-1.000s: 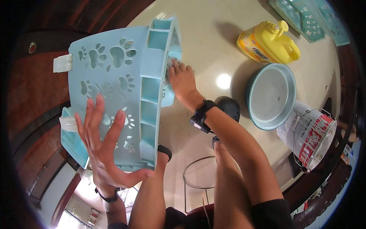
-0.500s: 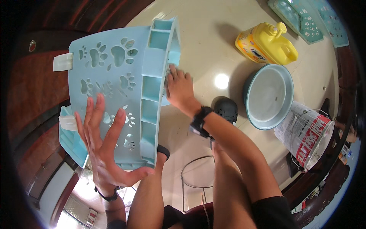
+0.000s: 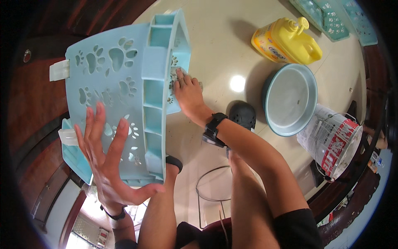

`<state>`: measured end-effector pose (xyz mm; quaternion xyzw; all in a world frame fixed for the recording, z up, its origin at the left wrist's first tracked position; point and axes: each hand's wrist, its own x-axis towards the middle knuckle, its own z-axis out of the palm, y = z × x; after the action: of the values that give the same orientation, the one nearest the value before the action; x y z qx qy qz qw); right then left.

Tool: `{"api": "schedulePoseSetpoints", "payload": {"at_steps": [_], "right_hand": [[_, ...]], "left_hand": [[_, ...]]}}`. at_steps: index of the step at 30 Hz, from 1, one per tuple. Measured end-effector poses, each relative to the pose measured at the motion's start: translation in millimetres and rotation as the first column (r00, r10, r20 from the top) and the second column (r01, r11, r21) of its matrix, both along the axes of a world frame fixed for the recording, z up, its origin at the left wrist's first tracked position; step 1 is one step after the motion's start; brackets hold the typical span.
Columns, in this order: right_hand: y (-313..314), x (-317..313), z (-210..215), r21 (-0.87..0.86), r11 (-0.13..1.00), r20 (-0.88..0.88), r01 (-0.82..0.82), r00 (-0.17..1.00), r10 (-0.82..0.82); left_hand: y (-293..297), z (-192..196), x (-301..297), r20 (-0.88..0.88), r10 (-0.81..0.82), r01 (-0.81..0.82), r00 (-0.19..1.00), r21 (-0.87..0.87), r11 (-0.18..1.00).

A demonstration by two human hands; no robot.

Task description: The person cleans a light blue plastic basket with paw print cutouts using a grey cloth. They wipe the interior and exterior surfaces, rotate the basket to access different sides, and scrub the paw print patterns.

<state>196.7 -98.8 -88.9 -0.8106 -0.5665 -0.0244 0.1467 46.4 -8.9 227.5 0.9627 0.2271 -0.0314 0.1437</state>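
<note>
A light blue plastic crate [image 3: 132, 54] with paw-print cutouts is tilted up on the left, its ribbed rim toward my right hand. My left hand [image 3: 107, 153] lies spread against its paw-print side, fingers stretched out, with the thumb by the rim's lower end. My right hand [image 3: 190, 94] reaches into the crate's mouth. Under its fingers is a greyish cloth [image 3: 180, 72], pressed against the inner wall and mostly hidden by the hand. White clips [image 3: 60, 70] stick out of the crate's far left edge.
A yellow jug [image 3: 290, 41] stands on the tiled floor, beside a round blue basin [image 3: 292, 101] and a white-and-red bucket [image 3: 331, 139]. More blue paw-print panels [image 3: 331, 20] lie at the upper right. A wire stand [image 3: 198, 191] is between my legs. Dark wooden furniture borders the left.
The crate and both hands sit slightly farther left in view, while the floor things have shifted a little too. My right hand has moved left with the cloth along the crate's inner wall.
</note>
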Motion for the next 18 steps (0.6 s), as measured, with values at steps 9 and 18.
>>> {"api": "schedulePoseSetpoints", "payload": {"at_steps": [9, 18], "right_hand": [[8, 37, 25, -0.138, 0.990, -0.086, -0.022, 0.996, 0.010], [13, 80, 27, -0.064, 0.995, -0.234, -0.071, 0.971, 0.054]], "left_hand": [[0, 4, 4, -0.015, -0.005, 0.005, 1.000, 0.020, 1.000], [-3, -3, -4, -0.020, -0.022, 0.023, 1.000, 0.044, 0.999]]}}
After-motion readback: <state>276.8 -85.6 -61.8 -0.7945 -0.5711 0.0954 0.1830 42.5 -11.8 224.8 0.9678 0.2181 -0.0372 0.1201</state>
